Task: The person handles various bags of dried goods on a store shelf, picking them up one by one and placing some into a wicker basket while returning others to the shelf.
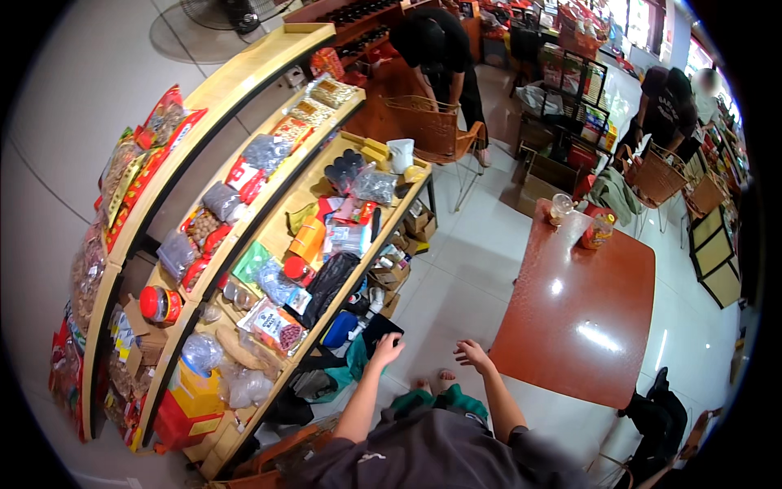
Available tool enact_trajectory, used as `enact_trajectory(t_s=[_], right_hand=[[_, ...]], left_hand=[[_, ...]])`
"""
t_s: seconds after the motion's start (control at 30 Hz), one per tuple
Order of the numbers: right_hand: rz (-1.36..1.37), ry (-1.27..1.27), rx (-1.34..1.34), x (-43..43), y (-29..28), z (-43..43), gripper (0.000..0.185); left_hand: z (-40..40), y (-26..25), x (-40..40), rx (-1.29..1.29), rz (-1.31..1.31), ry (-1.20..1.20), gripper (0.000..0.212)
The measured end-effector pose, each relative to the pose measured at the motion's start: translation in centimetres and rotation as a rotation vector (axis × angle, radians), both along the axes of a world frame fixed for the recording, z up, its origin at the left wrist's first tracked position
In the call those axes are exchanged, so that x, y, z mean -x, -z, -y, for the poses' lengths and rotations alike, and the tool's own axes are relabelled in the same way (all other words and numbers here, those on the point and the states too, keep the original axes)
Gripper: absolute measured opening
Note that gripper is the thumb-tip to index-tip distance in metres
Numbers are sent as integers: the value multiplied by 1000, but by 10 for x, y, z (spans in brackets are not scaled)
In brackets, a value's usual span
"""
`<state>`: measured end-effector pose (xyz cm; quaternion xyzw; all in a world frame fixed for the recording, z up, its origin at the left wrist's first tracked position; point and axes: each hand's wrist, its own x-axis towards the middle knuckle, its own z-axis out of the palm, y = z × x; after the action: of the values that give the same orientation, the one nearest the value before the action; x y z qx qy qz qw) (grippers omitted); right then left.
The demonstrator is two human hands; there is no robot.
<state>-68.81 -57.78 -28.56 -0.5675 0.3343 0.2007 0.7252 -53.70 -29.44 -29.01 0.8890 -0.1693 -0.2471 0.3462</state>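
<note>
Both my hands hang in front of my body, apart from each other. My left hand (386, 351) is near the front of the wooden shelf unit (317, 339), with its fingers spread and nothing seen in them. Just beyond it is a flat dark item (380, 330); whether they touch, I cannot tell. My right hand (471, 354) holds nothing, its fingers apart, beside the near left corner of a reddish-brown table (580, 305). A bag of cocoa balls (273, 326) and a black plastic bag (330, 284) lie on the shelf to my left.
A clear jar (561, 208) and a labelled jar (597, 231) stand at the table's far end. Cartons (391, 275) and a blue case (340, 330) sit low beside the shelf. One person (443, 55) bends over a rattan chair (421, 125); others (663, 104) are farther right.
</note>
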Motion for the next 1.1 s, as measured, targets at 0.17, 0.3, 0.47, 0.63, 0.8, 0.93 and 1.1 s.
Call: enact_trajectory(t_s=[0.17,0.3,0.47,0.63,0.8,0.93,1.1], right_hand=[[82,103,8,-25,-35,24,45],[53,140,16,-76,-44,33,44],[222,-19,-14,-208,-82,7,43],[245,-232,76,-347,-118,-19,43],[715,-645,485,-512,-203,-45,38],[1108,-669,519,-606,-373,-128,46],[1715,-353,739,-699,-516,-246,51]], left_hand=[[66,-25,-64,232,73,-29,36],[108,-50,-105,436,-335,-319,40],[111,-72,-166,501,-137,-272,40],[49,-145,-282,459,342,-380,40],[-45,-292,-382,521,865,-551,37],[-131,-415,-430,370,1215,-630,38],[-179,-550,-472,133,1581,-551,30]])
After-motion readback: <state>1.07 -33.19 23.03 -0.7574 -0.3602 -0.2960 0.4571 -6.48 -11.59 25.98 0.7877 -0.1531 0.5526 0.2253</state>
